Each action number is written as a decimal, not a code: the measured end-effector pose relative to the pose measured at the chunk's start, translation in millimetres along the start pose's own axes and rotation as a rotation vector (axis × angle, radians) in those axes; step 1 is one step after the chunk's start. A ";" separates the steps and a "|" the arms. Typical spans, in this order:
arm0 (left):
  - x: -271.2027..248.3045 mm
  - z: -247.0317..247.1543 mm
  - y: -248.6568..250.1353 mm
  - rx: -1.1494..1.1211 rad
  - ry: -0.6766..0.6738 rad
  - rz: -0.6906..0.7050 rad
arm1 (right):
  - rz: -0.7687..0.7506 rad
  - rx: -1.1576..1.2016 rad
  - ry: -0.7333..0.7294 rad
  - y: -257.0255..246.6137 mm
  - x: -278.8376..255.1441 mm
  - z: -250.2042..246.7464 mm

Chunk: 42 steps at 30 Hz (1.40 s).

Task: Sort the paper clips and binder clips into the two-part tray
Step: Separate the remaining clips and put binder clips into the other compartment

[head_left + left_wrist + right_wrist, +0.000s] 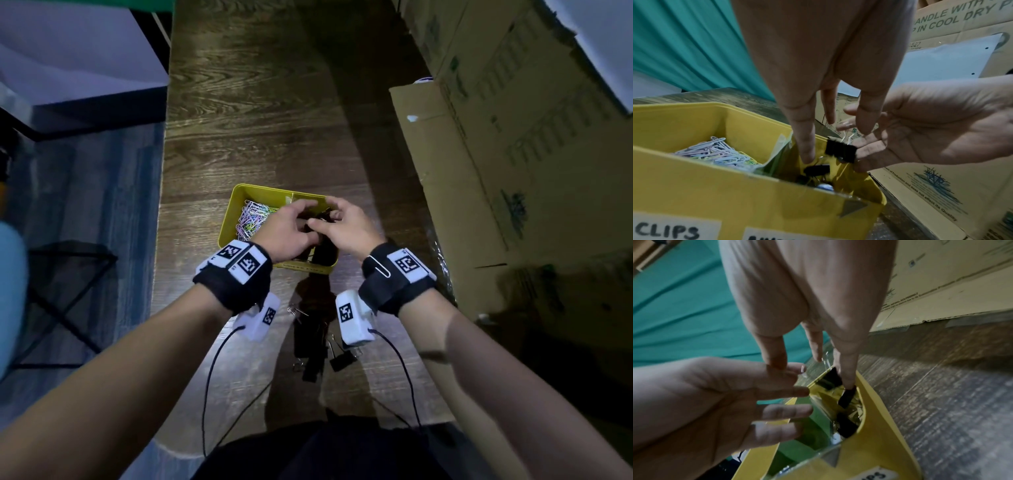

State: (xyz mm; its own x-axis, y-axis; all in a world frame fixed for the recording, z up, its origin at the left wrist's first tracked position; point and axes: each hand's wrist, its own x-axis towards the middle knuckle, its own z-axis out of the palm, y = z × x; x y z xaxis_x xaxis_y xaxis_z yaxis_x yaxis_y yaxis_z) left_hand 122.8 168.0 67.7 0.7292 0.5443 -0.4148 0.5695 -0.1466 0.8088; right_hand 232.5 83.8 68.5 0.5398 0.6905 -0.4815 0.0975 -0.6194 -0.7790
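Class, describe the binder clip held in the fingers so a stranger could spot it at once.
Find the yellow tray on the wooden table. Above its right-hand compartment, the right hand holds a black binder clip. Unlike the clips lying in the tray below, it hangs in the air.

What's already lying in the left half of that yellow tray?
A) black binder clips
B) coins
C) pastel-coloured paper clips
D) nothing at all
C: a heap of pastel paper clips fills the left compartment of the yellow tray, while the black binder clips lie in the other compartment.
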 end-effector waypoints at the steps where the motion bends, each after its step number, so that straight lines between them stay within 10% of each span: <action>1: -3.2 -0.3 -0.1 -0.044 0.008 0.000 | 0.000 0.011 -0.040 1.1 -0.6 -1.0; 7: -29.2 -8.6 -23.6 -0.001 0.158 0.106 | -0.158 0.150 -0.144 9.5 -28.1 -20.8; 15: -61.9 34.2 -72.8 0.696 -0.389 0.300 | -0.150 -0.737 -0.626 96.4 -66.3 -19.1; 22: -65.6 63.9 -85.5 1.017 -0.507 0.244 | -0.280 -0.839 -0.515 142.2 -75.6 12.6; 29: -62.9 50.8 -101.6 0.410 -0.209 0.085 | -0.200 -0.527 -0.301 153.9 -73.1 2.0; 32: -68.6 40.1 -101.8 -0.316 -0.164 -0.223 | 0.007 0.053 -0.165 155.4 -66.9 -7.1; 36: -85.4 28.4 -95.4 -0.917 -0.196 -0.294 | 0.174 0.766 -0.066 139.7 -64.7 -17.3; 39: -94.8 33.4 -92.9 -0.738 -0.230 -0.247 | 0.197 0.765 -0.067 131.3 -65.9 -19.0; 42: -102.0 48.0 -100.7 0.043 -0.279 0.011 | 0.095 0.211 -0.204 131.4 -70.8 -12.0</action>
State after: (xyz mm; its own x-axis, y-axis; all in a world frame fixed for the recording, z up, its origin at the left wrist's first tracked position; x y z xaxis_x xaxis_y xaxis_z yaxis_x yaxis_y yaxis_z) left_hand 9.3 87.6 8.6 0.8082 0.2949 -0.5098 0.5722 -0.1889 0.7980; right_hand 217.1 -51.0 5.0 0.3574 0.7074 -0.6098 -0.1324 -0.6080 -0.7829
